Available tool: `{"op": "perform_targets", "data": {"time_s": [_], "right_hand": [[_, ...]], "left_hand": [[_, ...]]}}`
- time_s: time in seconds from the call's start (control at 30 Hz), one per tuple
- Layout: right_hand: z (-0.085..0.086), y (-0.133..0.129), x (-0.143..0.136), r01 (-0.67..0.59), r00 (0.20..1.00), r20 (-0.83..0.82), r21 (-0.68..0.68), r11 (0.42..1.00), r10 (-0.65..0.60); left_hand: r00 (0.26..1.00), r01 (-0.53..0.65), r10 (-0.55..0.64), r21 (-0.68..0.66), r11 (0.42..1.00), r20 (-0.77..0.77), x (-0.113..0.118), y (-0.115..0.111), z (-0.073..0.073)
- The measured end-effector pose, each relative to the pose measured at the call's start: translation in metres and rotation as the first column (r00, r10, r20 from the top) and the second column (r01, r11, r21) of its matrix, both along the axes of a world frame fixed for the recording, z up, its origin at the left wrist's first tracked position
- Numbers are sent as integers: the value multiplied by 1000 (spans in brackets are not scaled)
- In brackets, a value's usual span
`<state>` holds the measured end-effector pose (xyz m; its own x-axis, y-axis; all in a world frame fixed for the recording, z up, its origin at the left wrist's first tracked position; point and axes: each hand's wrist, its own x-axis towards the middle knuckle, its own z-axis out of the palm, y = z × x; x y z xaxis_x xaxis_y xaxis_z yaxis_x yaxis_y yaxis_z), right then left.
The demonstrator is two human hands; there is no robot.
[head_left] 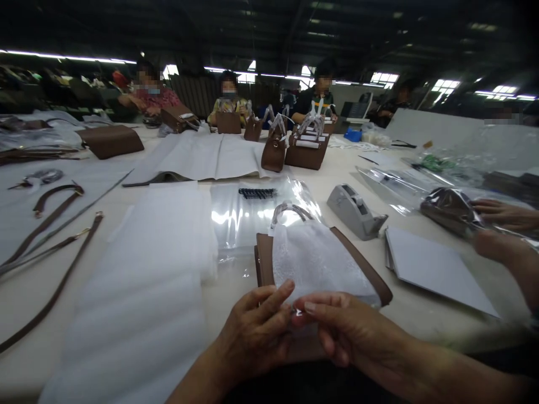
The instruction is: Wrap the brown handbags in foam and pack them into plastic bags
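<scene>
A brown handbag [264, 255] lies before me on the table, its front covered by a white wrapping sheet [322, 258]. Clear wrap covers its handles [290, 210]. Over its near edge, my right hand [347, 325] pinches a small shiny clear piece [297, 311] that looks like tape. My left hand [259, 325] is close beside it, index finger stretched out and the other fingers partly bent, fingertips near the same piece. Whether the left fingertips touch the piece is hard to see. Beyond the bag stands a grey tape dispenser [356, 212].
White sheets [164, 241] lie at left, with brown straps [54, 292] farther left. A clear plastic bag [231, 224] lies behind the handbag. White boards [438, 269] sit at right, near another person's hands [501, 224] on a plastic-wrapped brown item [450, 207]. More handbags [309, 151] stand across the table.
</scene>
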<state>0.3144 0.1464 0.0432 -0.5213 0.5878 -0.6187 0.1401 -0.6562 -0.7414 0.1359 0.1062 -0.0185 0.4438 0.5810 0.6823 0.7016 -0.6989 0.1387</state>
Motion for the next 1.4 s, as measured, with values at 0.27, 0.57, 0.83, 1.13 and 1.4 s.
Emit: {"op": "perform_targets", "data": {"time_s": [0.27,0.57,0.83,1.13,1.4], "right_hand": [[-1,-8,1,95,995,-16,-77,993,-96],[-16,-54,18,213,977,8,-155,965,-215],[-39,-22,42,-363,931,361,931,-28,-56],[-55,-16,11,-233,966,211,959,-158,-147],[-77,-43,34,-382,921,373,807,-451,-113]], "left_hand": [[995,99,-98,-90,991,16,-4,9,6],[995,97,-96,-169,981,17,-7,9,-3],[995,102,-103,-188,977,8,-6,8,-4],[994,96,-103,-164,982,-39,-6,10,3],[993,-99,106,-131,986,47,15,1,4]]}}
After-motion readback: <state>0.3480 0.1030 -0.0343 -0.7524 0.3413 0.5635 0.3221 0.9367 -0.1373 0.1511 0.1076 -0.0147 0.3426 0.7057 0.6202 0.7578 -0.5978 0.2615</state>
